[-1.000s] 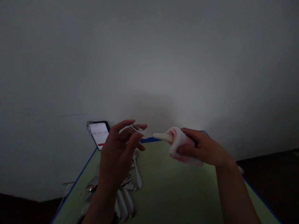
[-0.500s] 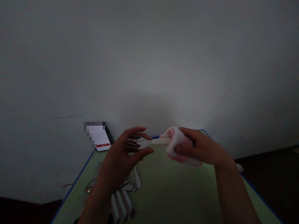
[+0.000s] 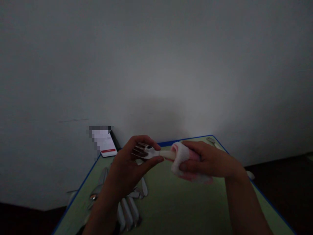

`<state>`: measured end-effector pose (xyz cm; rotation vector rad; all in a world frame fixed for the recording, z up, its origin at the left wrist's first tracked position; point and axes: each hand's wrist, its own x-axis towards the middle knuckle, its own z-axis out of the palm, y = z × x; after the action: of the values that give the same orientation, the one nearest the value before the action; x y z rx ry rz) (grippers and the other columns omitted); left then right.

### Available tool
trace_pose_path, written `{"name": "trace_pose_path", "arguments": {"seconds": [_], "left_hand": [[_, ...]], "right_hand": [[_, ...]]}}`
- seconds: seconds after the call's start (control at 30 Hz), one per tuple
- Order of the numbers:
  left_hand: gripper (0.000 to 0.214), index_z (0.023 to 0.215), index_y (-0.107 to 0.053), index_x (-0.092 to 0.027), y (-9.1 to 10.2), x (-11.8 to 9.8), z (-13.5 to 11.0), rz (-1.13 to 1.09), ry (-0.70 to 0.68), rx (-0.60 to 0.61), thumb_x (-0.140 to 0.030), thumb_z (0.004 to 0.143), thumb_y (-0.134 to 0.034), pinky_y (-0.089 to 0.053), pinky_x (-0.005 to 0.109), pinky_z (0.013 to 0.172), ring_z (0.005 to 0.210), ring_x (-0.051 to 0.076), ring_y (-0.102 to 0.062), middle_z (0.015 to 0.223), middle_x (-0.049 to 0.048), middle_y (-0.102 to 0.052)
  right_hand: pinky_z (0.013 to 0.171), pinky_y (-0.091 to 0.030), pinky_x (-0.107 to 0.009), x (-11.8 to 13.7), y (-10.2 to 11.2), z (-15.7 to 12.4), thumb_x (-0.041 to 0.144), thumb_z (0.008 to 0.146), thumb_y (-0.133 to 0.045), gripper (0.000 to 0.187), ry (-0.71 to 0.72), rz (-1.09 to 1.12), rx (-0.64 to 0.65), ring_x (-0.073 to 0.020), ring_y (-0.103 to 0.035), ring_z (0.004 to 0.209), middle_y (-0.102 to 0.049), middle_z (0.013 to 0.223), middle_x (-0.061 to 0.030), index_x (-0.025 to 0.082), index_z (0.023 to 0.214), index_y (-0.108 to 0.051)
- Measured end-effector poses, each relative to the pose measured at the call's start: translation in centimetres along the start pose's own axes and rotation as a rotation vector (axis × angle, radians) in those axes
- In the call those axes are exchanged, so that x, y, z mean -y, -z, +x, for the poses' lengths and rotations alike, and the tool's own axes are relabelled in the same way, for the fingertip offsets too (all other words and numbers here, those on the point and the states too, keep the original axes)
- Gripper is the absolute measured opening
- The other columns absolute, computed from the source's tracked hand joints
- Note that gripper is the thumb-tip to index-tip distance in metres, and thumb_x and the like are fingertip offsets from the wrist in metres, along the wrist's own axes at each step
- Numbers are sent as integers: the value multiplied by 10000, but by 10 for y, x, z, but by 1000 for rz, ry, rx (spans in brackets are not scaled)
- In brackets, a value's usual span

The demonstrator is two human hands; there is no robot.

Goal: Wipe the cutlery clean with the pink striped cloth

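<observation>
A fork (image 3: pixel 149 152) with metal tines and a pale handle is held level above the table. My left hand (image 3: pixel 133 166) curls round the tines, thumb and fingertips closing on the neck. The closed fingers of my right hand (image 3: pixel 207 160) grip a pink and white cloth (image 3: pixel 178 160), which wraps the far part of the handle and hides its end. Below my left forearm lie several pieces of cutlery, among them pale handles (image 3: pixel 128 212) side by side and a shiny spoon (image 3: pixel 94 194).
The green table (image 3: pixel 176 209) has a blue edge and stands against a grey wall (image 3: pixel 156 65). A phone (image 3: pixel 106 145) leans at the back left corner. Another utensil (image 3: pixel 212 142) lies at the back right corner, behind my right hand.
My left thumb and fingertips have come together at the fork's neck. My right hand and the cloth sit slightly lower, and the utensil at the back right corner now shows.
</observation>
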<state>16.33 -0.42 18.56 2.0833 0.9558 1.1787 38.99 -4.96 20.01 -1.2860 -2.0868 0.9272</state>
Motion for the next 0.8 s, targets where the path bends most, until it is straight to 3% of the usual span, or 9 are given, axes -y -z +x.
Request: {"name": "trace_pose_path", "arguments": {"seconds": [0.37, 0.63, 0.8], "left_hand": [[265, 798, -527, -193, 2, 4, -1, -192, 129, -123, -239, 651, -743, -522, 214, 530, 612, 123, -628, 771, 5, -669], [261, 711, -457, -187, -3, 0, -2, -86, 115, 97, -267, 706, -705, -488, 200, 538, 601, 92, -591, 802, -2, -660], [263, 701, -434, -192, -14, -8, -3, -57, 85, 165, -299, 734, -672, -495, 225, 552, 634, 115, -605, 797, 10, -662]], "right_hand": [[560, -399, -200, -16, 4, -6, 445, 768, -588, 368, 23, 65, -88, -105, -491, 664, -588, 837, -21, 158, 997, -580], [550, -390, -197, -4, 2, -2, 475, 770, -571, 415, -9, 17, -13, -101, -494, 649, -594, 824, -13, 169, 1050, -569], [548, -373, -201, 1, -2, 2, 458, 770, -572, 359, 6, -54, 39, -105, -494, 638, -605, 797, -19, 157, 964, -585]]}}
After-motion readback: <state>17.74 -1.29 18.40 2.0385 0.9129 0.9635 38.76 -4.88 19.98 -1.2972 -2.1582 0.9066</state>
